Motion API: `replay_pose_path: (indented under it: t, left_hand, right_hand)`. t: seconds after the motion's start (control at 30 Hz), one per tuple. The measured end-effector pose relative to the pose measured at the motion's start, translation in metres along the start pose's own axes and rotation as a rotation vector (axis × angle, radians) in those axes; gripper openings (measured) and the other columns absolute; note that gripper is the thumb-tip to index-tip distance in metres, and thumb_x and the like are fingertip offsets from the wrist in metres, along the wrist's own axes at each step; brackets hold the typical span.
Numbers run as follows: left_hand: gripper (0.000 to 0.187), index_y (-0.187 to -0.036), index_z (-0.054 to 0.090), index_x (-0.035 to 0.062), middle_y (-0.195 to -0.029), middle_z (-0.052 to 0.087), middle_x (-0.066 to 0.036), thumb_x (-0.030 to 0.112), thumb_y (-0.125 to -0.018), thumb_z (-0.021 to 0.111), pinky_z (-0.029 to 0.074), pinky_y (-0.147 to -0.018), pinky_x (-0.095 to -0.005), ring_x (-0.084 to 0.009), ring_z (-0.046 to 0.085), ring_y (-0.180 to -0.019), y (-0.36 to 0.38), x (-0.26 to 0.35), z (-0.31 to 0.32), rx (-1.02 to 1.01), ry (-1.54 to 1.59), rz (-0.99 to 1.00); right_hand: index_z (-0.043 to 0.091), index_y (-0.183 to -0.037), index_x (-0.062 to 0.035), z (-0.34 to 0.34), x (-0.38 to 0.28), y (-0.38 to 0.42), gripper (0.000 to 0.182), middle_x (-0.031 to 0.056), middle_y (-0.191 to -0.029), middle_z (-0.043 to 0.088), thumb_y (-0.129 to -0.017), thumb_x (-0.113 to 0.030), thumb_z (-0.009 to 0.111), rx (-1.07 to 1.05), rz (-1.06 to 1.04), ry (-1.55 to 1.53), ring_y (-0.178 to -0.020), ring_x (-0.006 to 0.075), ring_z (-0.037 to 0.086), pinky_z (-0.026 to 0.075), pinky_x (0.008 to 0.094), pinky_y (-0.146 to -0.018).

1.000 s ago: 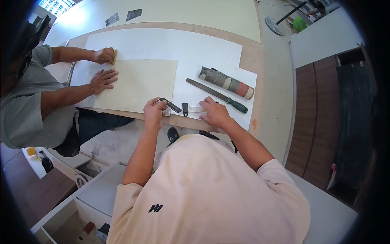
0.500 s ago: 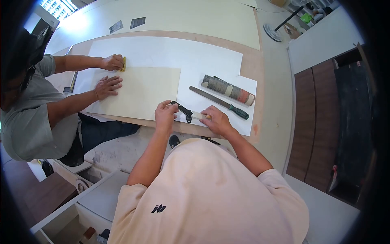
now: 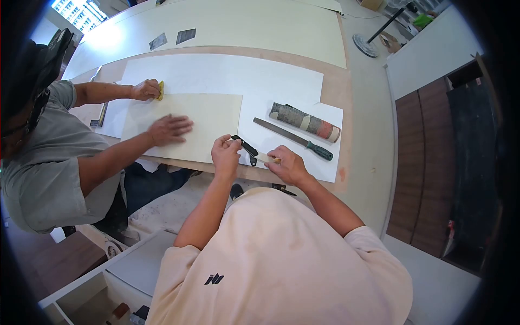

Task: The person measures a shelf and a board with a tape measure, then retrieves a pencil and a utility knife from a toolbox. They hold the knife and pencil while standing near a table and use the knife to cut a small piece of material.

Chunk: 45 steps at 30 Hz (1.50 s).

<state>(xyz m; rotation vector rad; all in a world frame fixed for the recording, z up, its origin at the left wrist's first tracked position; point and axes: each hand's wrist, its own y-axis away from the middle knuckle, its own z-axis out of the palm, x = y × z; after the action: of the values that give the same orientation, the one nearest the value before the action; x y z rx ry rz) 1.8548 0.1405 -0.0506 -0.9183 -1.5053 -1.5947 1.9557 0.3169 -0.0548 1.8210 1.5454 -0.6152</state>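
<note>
Over the table's near edge, my left hand (image 3: 226,154) pinches one end of a black tool (image 3: 245,146), perhaps a hinge or clamp. My right hand (image 3: 287,164) is closed on a small pale piece with a wooden-looking end (image 3: 265,158), which meets the black tool between my hands. Beyond them a file with a green handle (image 3: 319,150) lies on the white sheet (image 3: 271,81). A grey roll with a red end (image 3: 304,122) lies just behind the file. To the left is a cream sheet (image 3: 211,116).
A co-worker in a grey shirt (image 3: 49,173) stands at the left, one hand on a yellow block (image 3: 161,90), the other over the cream sheet. Two grey sandpaper-like pieces (image 3: 186,36) lie farther back. An open drawer (image 3: 97,298) is at lower left, a brown cabinet (image 3: 422,168) at right.
The co-worker's nearer hand has slid right across the cream sheet, and their body has leaned in. My hands have barely moved, still holding the same things.
</note>
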Motion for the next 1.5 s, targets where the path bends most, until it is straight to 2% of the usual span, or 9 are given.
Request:
replay_pose_path:
  t: [0.4, 0.8, 0.9, 1.0, 1.2, 1.5]
  left_hand:
    - [0.041, -0.118, 0.048, -0.0030, -0.088, 0.064, -0.006, 0.007, -0.083, 0.067, 0.043, -0.058, -0.0224, -0.0108, 0.060, -0.076, 0.004, 0.000, 0.013, 0.026, 0.016, 0.046]
    - [0.041, -0.117, 0.047, -0.0025, -0.088, 0.066, -0.007, 0.005, -0.083, 0.067, 0.044, -0.060, -0.0225, -0.0119, 0.062, -0.077, 0.010, -0.004, 0.020, 0.042, 0.042, 0.117]
    - [0.041, -0.118, 0.046, -0.0024, -0.088, 0.065, -0.007, 0.005, -0.084, 0.066, 0.045, -0.060, -0.0228, -0.0122, 0.062, -0.077, 0.012, -0.002, 0.021, 0.061, 0.041, 0.125]
    - [0.040, -0.118, 0.046, -0.0019, -0.087, 0.065, -0.007, 0.005, -0.084, 0.066, 0.045, -0.060, -0.0239, -0.0123, 0.061, -0.077, 0.013, -0.002, 0.019, 0.080, 0.039, 0.126]
    - [0.040, -0.117, 0.046, -0.0024, -0.089, 0.065, -0.008, 0.005, -0.084, 0.066, 0.047, -0.061, -0.0250, -0.0133, 0.061, -0.078, 0.011, -0.005, 0.016, 0.086, 0.030, 0.140]
    - [0.039, -0.118, 0.044, -0.0040, -0.088, 0.063, -0.010, 0.000, -0.085, 0.064, 0.050, -0.062, -0.0235, -0.0137, 0.061, -0.073, 0.007, -0.011, 0.013, 0.070, 0.092, 0.149]
  right_hand:
    - [0.066, -0.101, -0.0092, 0.006, 0.005, 0.007, 0.034, 0.0076, -0.097, 0.061, -0.079, -0.034, 0.065, 0.051, -0.001, -0.019, -0.087, 0.0282, 0.063, 0.050, 0.0379, -0.076]
    - [0.066, -0.099, -0.0077, 0.006, 0.004, 0.014, 0.033, 0.0085, -0.095, 0.062, -0.078, -0.033, 0.066, 0.086, -0.102, 0.002, -0.085, 0.0286, 0.063, 0.051, 0.0383, -0.074]
    - [0.066, -0.098, -0.0071, 0.008, 0.002, 0.015, 0.034, 0.0085, -0.093, 0.062, -0.078, -0.033, 0.066, 0.100, -0.092, -0.002, -0.085, 0.0288, 0.063, 0.051, 0.0381, -0.074]
    - [0.066, -0.098, -0.0071, 0.008, -0.001, 0.016, 0.034, 0.0086, -0.093, 0.063, -0.077, -0.034, 0.066, 0.088, 0.008, -0.067, -0.084, 0.0293, 0.063, 0.051, 0.0384, -0.073]
    - [0.066, -0.096, -0.0072, 0.013, 0.000, 0.016, 0.033, 0.0088, -0.092, 0.062, -0.077, -0.033, 0.067, 0.130, -0.088, -0.018, -0.081, 0.0303, 0.064, 0.051, 0.0402, -0.070]
    - [0.065, -0.097, -0.0072, 0.010, -0.008, 0.016, 0.030, 0.0086, -0.093, 0.061, -0.076, -0.029, 0.067, 0.125, -0.124, 0.048, -0.079, 0.0302, 0.064, 0.052, 0.0410, -0.070]
